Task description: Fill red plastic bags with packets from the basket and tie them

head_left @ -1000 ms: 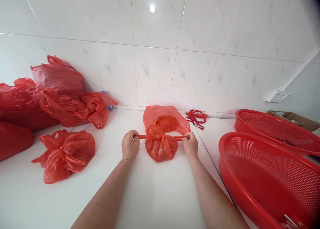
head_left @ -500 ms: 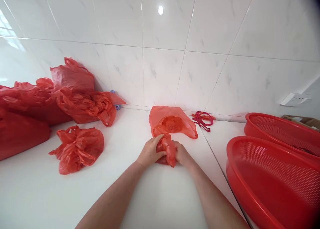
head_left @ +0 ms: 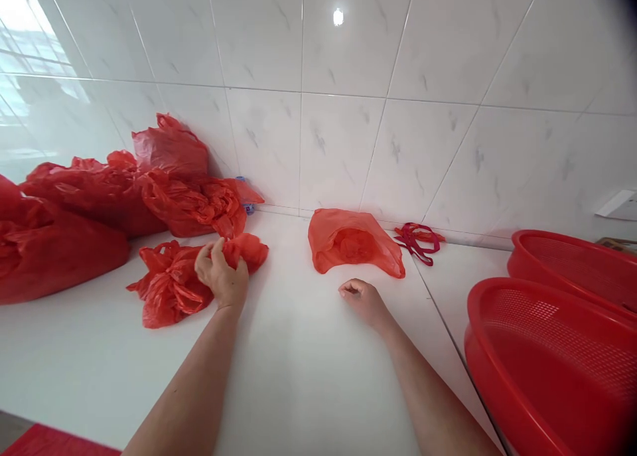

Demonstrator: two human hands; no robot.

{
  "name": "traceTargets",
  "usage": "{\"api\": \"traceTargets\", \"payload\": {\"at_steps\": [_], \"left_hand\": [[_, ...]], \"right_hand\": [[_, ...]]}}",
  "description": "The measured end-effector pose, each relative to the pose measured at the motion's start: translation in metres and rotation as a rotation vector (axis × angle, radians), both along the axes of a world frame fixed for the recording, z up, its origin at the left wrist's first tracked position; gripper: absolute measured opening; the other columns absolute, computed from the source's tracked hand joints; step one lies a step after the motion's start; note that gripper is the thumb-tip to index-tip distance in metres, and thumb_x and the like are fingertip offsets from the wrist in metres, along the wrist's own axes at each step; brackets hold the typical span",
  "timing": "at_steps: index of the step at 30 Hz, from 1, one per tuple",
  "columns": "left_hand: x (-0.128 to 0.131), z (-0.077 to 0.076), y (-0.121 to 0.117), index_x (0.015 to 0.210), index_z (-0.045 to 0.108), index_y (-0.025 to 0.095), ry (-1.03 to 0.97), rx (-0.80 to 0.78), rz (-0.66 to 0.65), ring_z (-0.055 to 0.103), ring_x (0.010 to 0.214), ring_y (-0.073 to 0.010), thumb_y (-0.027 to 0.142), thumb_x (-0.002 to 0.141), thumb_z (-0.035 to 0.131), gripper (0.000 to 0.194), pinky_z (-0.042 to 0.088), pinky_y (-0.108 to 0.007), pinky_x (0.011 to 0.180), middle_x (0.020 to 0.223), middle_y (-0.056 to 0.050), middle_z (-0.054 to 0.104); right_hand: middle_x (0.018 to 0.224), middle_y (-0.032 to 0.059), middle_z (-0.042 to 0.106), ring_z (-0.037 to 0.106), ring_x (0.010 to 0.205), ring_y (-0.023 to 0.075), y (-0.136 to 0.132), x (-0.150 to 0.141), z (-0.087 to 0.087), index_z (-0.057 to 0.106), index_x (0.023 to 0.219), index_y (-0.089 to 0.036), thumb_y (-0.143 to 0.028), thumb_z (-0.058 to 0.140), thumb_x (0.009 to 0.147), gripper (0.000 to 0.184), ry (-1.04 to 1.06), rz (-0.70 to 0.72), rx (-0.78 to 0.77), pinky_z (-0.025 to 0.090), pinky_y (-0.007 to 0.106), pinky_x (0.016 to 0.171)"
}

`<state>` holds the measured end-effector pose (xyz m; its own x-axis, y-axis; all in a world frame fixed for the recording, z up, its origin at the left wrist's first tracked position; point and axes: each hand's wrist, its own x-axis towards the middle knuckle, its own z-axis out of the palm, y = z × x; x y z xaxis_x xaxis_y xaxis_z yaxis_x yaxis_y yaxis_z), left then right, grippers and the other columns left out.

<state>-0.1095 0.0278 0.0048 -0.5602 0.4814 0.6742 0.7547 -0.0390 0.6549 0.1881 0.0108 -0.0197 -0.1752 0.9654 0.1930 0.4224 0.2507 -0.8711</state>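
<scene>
My left hand (head_left: 223, 278) is at the left, its fingers curled round a small bundled red plastic bag (head_left: 253, 251). A knotted red plastic bag (head_left: 172, 290) lies right beside that hand, partly behind its fingers. My right hand (head_left: 365, 301) hovers over the white tabletop with its fingers curled in, thumb and forefinger together, and nothing visible in them. Just beyond it, an open red plastic bag (head_left: 343, 216) lies with its mouth facing me and more crumpled red plastic inside.
Several filled red bags (head_left: 64, 243) are heaped along the left by the tiled wall (head_left: 343, 151). Dark red straps (head_left: 421, 242) lie at the wall's foot. Two red perforated baskets (head_left: 490, 336) stand on the right, beside a seam in the white table (head_left: 308, 376).
My left hand has carried the bundled bag from the middle to the left, beside the knotted bag. My right hand has let go of it and stays near the middle. The view has turned slightly left.
</scene>
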Motion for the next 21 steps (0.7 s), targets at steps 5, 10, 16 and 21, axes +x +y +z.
{"api": "traceTargets", "payload": {"at_steps": [5, 10, 16, 21], "left_hand": [[0.013, -0.001, 0.000, 0.121, 0.054, 0.024, 0.362, -0.122, -0.129, 0.020, 0.137, -0.0318, 0.023, 0.080, 0.052, 0.041, 0.012, -0.056, 0.109, 0.147, -0.009, 0.033], [0.001, -0.027, 0.017, 0.111, 0.060, 0.021, 0.434, -0.564, -0.304, 0.032, 0.131, -0.0345, 0.039, 0.079, 0.052, 0.038, 0.022, -0.056, 0.105, 0.137, -0.015, 0.046], [-0.028, -0.038, 0.033, 0.123, 0.054, 0.015, 0.299, -0.692, -0.178, 0.035, 0.130, -0.0361, 0.052, 0.079, 0.044, 0.058, 0.031, -0.050, 0.101, 0.140, -0.020, 0.040], [-0.036, -0.038, 0.049, 0.119, 0.052, 0.022, 0.336, -0.751, -0.122, 0.034, 0.131, -0.0309, 0.054, 0.078, 0.047, 0.052, 0.029, -0.049, 0.104, 0.143, -0.008, 0.039]], "right_hand": [[0.085, 0.0015, 0.067, 0.061, 0.083, 0.0183, -0.001, -0.001, 0.001, 0.065, 0.077, -0.022, -0.028, 0.051, 0.076, 0.015, -0.027, -0.015, 0.019, 0.045, 0.032, 0.077], [0.086, 0.0020, 0.067, 0.061, 0.082, 0.0172, -0.002, -0.001, -0.002, 0.066, 0.078, -0.022, -0.027, 0.050, 0.077, 0.017, -0.057, -0.001, 0.083, 0.046, 0.031, 0.075], [0.086, 0.0021, 0.066, 0.060, 0.085, 0.0170, -0.001, -0.005, -0.003, 0.067, 0.079, -0.022, -0.021, 0.054, 0.076, 0.014, -0.139, -0.066, 0.157, 0.046, 0.031, 0.081], [0.124, 0.0084, 0.056, 0.045, 0.120, 0.0247, -0.027, -0.014, -0.005, 0.063, 0.109, -0.024, -0.028, 0.064, 0.074, 0.035, -0.382, -0.073, 0.248, 0.030, 0.042, 0.104]]}}
